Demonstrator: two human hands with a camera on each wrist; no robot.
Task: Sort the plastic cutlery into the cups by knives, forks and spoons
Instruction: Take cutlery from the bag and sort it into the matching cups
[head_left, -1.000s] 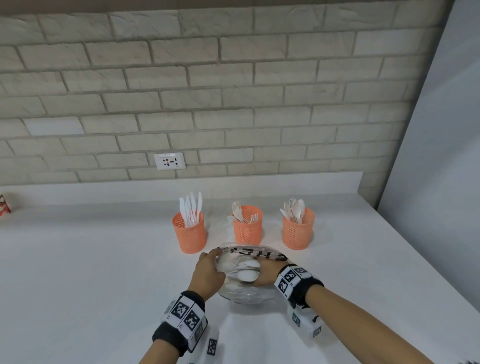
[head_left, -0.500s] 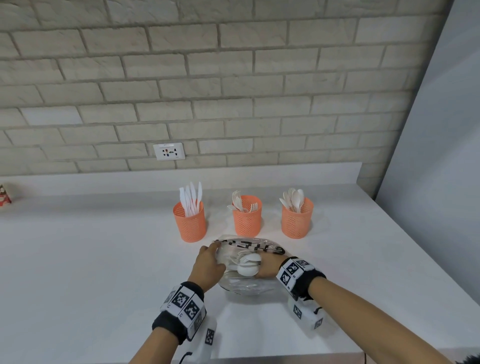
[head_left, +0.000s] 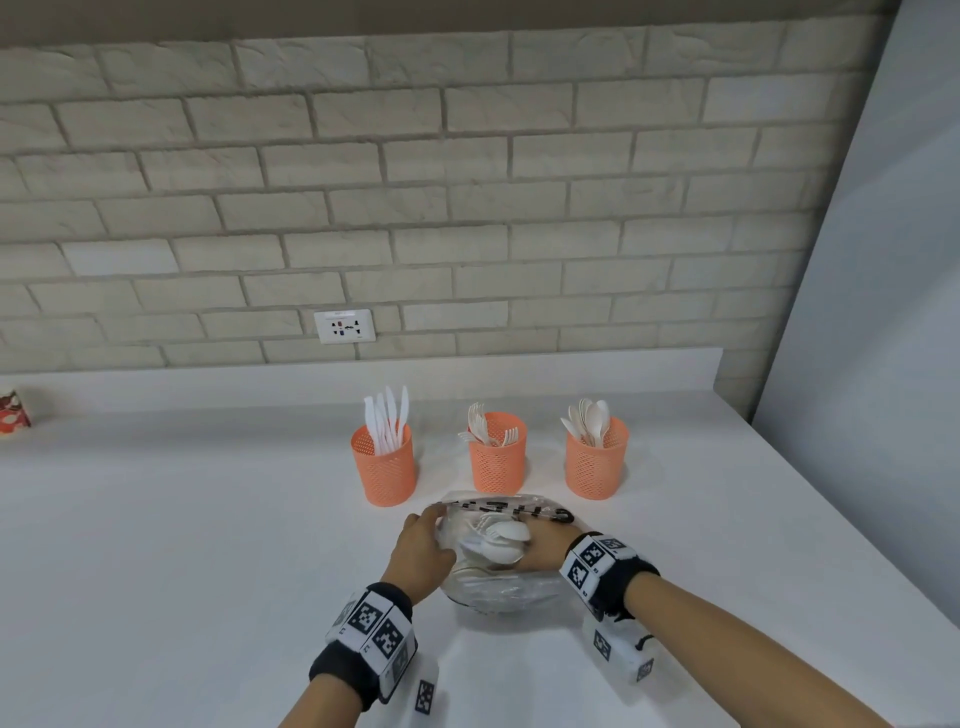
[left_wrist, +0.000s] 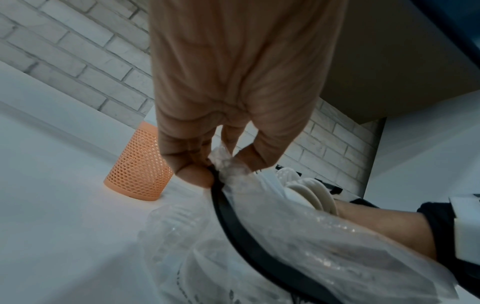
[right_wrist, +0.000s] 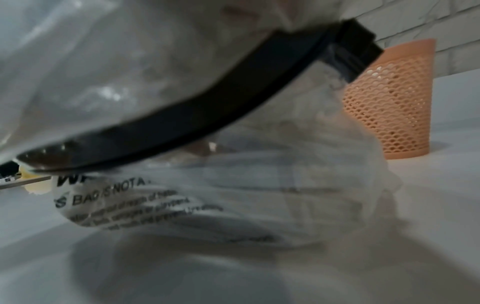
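Three orange mesh cups stand in a row on the white counter (head_left: 156, 545): the knife cup (head_left: 384, 467) on the left, the fork cup (head_left: 497, 462) in the middle, the spoon cup (head_left: 596, 460) on the right. Just in front of them lies a clear plastic bag (head_left: 498, 590) with a black zip strip (head_left: 511, 508). My left hand (head_left: 434, 530) pinches the bag's edge (left_wrist: 221, 162) at the mouth. My right hand (head_left: 540, 551) reaches inside the bag and grips a bundle of white spoons (head_left: 503, 539), whose bowls (left_wrist: 309, 193) show at the opening. The bag covers most of the right wrist view.
A wall socket (head_left: 344, 326) sits in the brick wall behind the cups. A red patterned cup (head_left: 13, 415) stands at the counter's far left. A grey panel (head_left: 883, 364) borders the counter on the right. More cutlery lies in the bag's bottom (head_left: 483, 592).
Both hands and the bag stay almost where they were. Only the head view has shifted, so the cups and hands sit a little differently in the picture.
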